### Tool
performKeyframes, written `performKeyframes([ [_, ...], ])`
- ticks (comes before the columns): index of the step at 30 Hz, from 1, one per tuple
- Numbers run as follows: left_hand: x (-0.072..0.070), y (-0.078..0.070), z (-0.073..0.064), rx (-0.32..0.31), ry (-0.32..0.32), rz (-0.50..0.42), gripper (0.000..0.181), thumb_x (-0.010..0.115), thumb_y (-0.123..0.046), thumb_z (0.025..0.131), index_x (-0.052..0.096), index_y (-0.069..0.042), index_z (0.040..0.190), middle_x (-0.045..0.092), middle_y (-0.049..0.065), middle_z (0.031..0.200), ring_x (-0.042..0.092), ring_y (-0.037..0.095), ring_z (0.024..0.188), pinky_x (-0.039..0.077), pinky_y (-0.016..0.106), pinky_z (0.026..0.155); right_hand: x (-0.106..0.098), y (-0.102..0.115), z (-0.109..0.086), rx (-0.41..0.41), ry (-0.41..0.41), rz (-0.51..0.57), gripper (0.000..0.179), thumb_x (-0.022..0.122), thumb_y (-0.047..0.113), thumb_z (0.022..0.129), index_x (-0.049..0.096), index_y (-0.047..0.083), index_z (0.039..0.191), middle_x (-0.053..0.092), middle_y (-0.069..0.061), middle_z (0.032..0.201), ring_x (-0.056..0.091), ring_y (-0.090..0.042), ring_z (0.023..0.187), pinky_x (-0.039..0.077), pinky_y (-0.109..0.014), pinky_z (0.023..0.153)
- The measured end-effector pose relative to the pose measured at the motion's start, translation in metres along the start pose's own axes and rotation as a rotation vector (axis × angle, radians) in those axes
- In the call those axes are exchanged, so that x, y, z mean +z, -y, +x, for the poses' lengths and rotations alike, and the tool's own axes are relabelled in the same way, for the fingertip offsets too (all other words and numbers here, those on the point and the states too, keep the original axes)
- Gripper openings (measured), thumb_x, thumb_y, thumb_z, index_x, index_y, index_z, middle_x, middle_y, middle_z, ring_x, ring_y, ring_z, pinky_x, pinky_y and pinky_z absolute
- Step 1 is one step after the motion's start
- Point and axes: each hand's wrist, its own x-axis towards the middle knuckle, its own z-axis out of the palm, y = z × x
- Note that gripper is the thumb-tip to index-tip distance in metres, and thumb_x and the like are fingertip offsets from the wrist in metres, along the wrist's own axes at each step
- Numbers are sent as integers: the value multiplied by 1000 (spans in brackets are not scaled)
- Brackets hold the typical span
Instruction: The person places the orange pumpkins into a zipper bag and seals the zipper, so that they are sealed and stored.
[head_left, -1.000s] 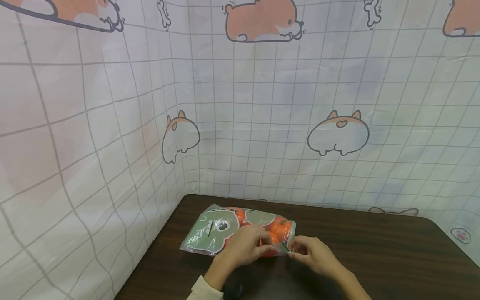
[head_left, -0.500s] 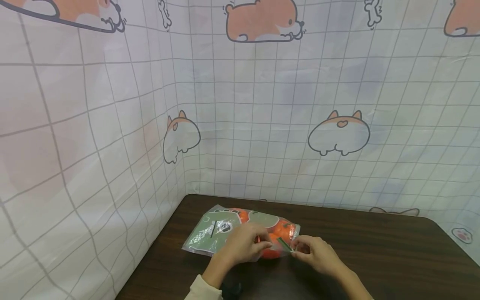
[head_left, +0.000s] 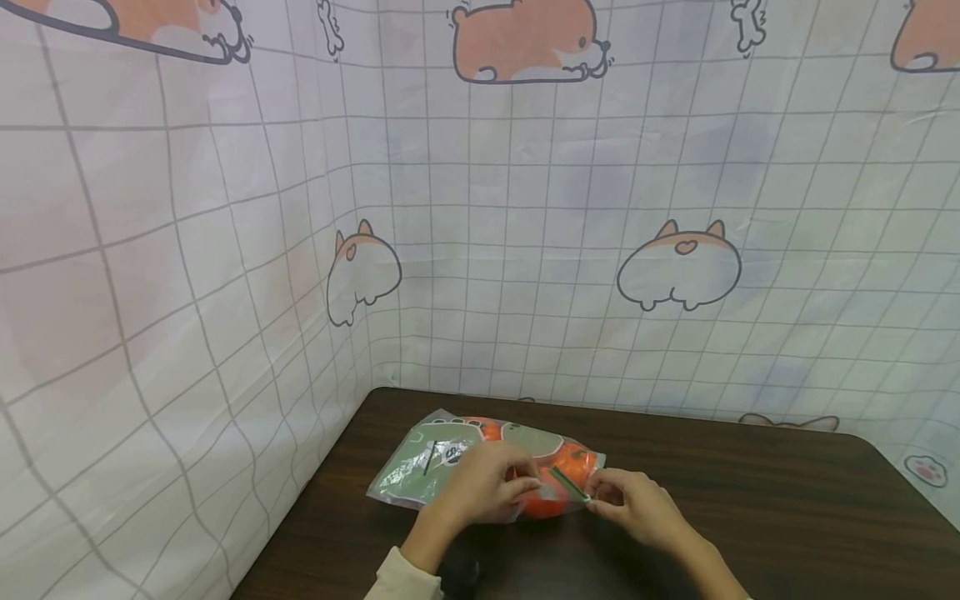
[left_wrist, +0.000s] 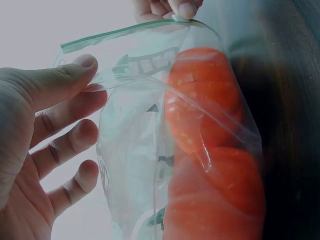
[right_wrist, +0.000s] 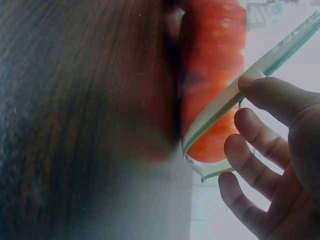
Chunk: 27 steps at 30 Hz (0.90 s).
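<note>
A clear zip bag point(head_left: 405, 471) printed with a green cartoon animal lies on the dark table. Through its film show several round orange-red things point(left_wrist: 205, 100), packed close together. At the bag's near right corner my right hand point(head_left: 636, 506) pinches the small white slider point(right_wrist: 251, 76) of the green zip strip point(right_wrist: 215, 116) between thumb and forefinger, its other fingers loosely bent. My left hand point(head_left: 487, 485) pinches the clear film below the strip with thumb and forefinger; its remaining fingers are spread apart. The bag's mouth gapes between the hands.
The brown wood table point(head_left: 757, 500) runs on to the right of the bag. A small black object point(head_left: 459, 575) sits by my left wrist. A white gridded cloth point(head_left: 525, 292) with cartoon dogs hangs behind and along the left side.
Both hands stay on the bag, which has slid slightly right. More of the green zip strip stands out between the hands, and my right hand has shifted a little right.
</note>
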Motion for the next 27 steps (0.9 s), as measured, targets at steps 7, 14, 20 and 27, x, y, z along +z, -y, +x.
performKeyframes([
  [7, -4, 0, 0, 1, -14, 10, 8, 76, -31, 91, 75, -26, 84, 68, -16, 76, 51, -6, 66, 42, 15, 62, -1, 0, 0, 25, -7, -22, 11, 76, 34, 90, 66, 30, 94, 58, 15, 76, 47, 0, 61, 39, -23, 53],
  [14, -6, 0, -1, 2, -31, 28, 9, 77, -30, 90, 74, -24, 83, 67, -15, 75, 50, -7, 66, 41, 14, 61, -2, -2, -1, 29, -14, -37, 11, 76, 34, 90, 66, 31, 94, 57, 16, 75, 46, 0, 59, 38, -22, 52],
  [20, -7, -1, -3, 1, -47, 44, 8, 77, -30, 90, 74, -26, 84, 67, -15, 76, 49, -7, 66, 41, 15, 61, -3, -3, -2, 39, -10, -47, 12, 75, 35, 91, 64, 32, 93, 56, 15, 74, 44, 0, 58, 36, -22, 51],
  [27, -8, 1, -3, -8, -57, 66, 9, 76, -32, 90, 73, -27, 84, 65, -16, 75, 51, -5, 67, 41, 15, 62, -4, -2, -3, 50, -15, -63, 12, 75, 35, 91, 64, 31, 92, 57, 16, 74, 46, -1, 59, 37, -23, 52],
])
